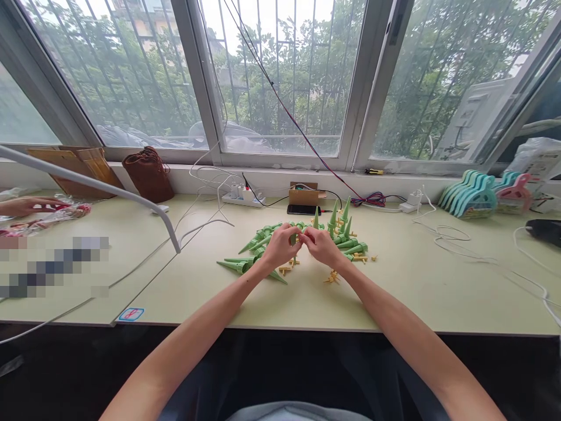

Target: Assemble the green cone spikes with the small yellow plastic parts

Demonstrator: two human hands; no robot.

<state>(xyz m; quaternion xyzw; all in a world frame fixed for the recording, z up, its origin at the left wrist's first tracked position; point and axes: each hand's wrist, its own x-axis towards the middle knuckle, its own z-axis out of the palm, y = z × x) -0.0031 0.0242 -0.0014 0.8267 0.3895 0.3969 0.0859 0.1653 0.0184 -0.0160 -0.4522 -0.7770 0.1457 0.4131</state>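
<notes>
My left hand and my right hand meet over the middle of the table, fingertips almost touching. The left fingers are closed around a green plastic spike, of which only a part shows. My right thumb and fingers are pinched at its top; whatever they hold is too small and covered to name. Around both hands lie several green plastic spikes, some on their sides. Others stand point up behind my right hand. Small yellow plastic valves are scattered beneath and beside the hands.
Behind the spikes are a black phone and an open cardboard box. A power strip and white cables stand left, coiled wires right. Turquoise hangers sit far right. Another person's hand is far left, beyond a white tube.
</notes>
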